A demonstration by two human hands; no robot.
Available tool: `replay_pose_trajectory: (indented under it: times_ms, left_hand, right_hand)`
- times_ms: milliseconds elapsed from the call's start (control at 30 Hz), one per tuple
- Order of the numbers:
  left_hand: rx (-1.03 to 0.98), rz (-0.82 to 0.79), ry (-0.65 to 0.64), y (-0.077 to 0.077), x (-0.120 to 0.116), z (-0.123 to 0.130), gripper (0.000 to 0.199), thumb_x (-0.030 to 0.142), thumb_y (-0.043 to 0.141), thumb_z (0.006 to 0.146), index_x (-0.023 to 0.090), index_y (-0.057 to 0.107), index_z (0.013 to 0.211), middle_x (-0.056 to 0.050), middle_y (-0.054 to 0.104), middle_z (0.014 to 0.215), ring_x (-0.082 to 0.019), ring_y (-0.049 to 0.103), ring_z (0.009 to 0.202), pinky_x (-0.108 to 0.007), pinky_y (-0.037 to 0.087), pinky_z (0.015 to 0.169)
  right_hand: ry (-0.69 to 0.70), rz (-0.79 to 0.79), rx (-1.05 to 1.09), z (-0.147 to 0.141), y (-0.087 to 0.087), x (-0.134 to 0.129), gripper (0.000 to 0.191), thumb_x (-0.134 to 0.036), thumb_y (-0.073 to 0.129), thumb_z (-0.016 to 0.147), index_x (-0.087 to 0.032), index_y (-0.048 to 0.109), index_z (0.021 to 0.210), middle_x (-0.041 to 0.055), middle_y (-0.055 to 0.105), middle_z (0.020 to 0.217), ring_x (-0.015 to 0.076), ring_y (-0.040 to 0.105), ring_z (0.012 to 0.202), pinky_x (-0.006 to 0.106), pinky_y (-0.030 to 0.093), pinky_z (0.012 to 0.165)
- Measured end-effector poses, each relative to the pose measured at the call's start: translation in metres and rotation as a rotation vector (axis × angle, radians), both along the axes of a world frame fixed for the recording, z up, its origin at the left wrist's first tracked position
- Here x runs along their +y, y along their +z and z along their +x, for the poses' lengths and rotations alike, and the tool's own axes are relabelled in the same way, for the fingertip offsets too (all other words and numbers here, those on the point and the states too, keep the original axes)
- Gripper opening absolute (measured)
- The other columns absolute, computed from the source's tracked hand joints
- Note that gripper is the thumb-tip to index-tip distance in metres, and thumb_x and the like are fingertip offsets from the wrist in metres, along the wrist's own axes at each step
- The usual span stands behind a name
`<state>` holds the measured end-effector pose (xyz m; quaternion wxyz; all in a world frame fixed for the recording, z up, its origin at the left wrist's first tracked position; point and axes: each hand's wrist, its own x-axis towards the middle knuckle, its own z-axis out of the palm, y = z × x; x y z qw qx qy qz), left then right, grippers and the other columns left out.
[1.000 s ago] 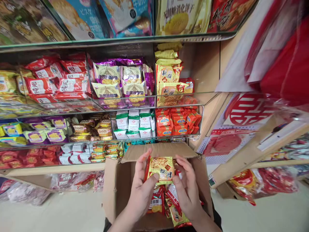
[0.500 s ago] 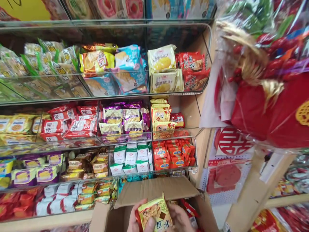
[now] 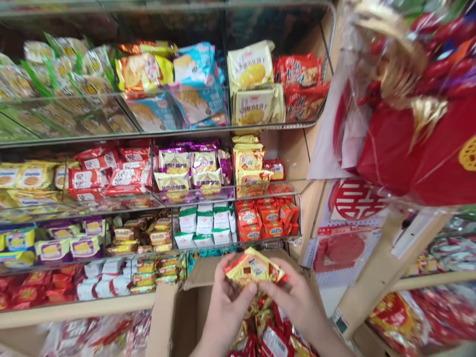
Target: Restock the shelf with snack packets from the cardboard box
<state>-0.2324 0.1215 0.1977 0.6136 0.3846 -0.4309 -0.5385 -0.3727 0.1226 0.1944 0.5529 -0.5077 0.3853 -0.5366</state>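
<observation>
Between my hands, over an open cardboard box [image 3: 174,317], is a yellow and red snack packet [image 3: 254,268]. My left hand [image 3: 232,297] grips its left side, thumb pressed on the lower front. From the right, my right hand [image 3: 293,292] closes on the other side, its thumb also at the bottom edge. The packet is tilted, with its printed face toward me. Below my hands, red and yellow packets [image 3: 275,342] lie loose in the box. Similar yellow packets [image 3: 249,161] stand stacked in a shelf compartment above, beside a few red packets [image 3: 274,169].
Clear-fronted shelves [image 3: 193,196] hold wrapped snacks in rows. Orange-red packets [image 3: 266,218] and white-green packets [image 3: 204,220] sit just behind the box. A red decoration in plastic [image 3: 416,144] hangs at the right. Bagged goods [image 3: 100,332] lie under the lowest shelf.
Both hands have risen with the packet, away from the box opening, and the packet has turned and tilted. The view has shifted down, showing more of the box's contents.
</observation>
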Motion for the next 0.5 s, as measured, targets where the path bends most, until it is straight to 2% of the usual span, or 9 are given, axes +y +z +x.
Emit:
replay_pose_trajectory:
  times_ms: [33,100,200,300,433,500]
  left_hand:
    - [-0.066,-0.036,-0.017,0.006,-0.002,0.003,0.066,0.030,0.072,0.062,0.026,0.038,0.119,-0.005,0.063,0.103,-0.016,0.061,0.090,-0.027,0.050,0.078]
    - [-0.210,-0.058,-0.087,0.016,-0.007,0.011,0.056,0.035,0.067,0.067,0.025,0.045,0.118,-0.004,0.062,0.101,-0.014,0.058,0.088,-0.023,0.048,0.075]
    - [-0.322,0.003,-0.175,0.022,-0.012,0.016,0.031,0.039,0.062,0.071,0.020,0.063,0.095,0.000,0.065,0.082,-0.009,0.056,0.072,-0.018,0.045,0.064]
    - [-0.195,0.040,-0.056,0.017,-0.009,0.011,0.023,0.038,0.065,0.068,0.020,0.065,0.084,0.004,0.065,0.069,-0.006,0.054,0.064,-0.015,0.043,0.059]
    - [-0.096,0.050,0.087,0.006,-0.003,0.005,0.026,0.039,0.067,0.066,0.021,0.063,0.085,0.004,0.067,0.068,-0.006,0.055,0.062,-0.014,0.044,0.058]
    - [-0.083,0.053,0.136,0.004,0.000,0.008,0.033,0.042,0.066,0.067,0.022,0.060,0.093,0.002,0.068,0.071,-0.007,0.057,0.064,-0.015,0.046,0.059]
  right_hand:
    - [0.034,-0.017,0.066,-0.004,0.002,-0.002,0.037,-0.038,0.065,0.071,-0.021,0.055,0.102,0.0048,0.066,0.097,0.0209,0.061,0.089,0.032,0.048,0.077]
    - [0.092,-0.041,0.174,-0.012,0.004,-0.006,0.037,-0.036,0.067,0.069,-0.022,0.056,0.101,0.0016,0.065,0.092,0.0187,0.060,0.086,0.030,0.047,0.076]
    - [0.145,-0.038,0.220,-0.016,0.004,-0.009,0.035,-0.035,0.069,0.068,-0.023,0.056,0.098,-0.0014,0.063,0.085,0.0156,0.059,0.079,0.027,0.047,0.070]
    - [0.122,0.009,0.116,-0.009,0.001,-0.006,0.032,-0.035,0.069,0.068,-0.022,0.055,0.093,-0.0018,0.064,0.082,0.0144,0.059,0.077,0.026,0.047,0.069]
    - [0.115,0.005,0.000,0.002,-0.001,0.003,0.028,-0.035,0.066,0.072,-0.020,0.056,0.094,0.0017,0.066,0.090,0.0164,0.061,0.085,0.028,0.048,0.077]
    - [0.110,-0.027,0.029,0.000,0.007,0.000,0.028,-0.035,0.063,0.074,-0.020,0.057,0.098,0.0036,0.067,0.094,0.0171,0.062,0.086,0.030,0.049,0.078]
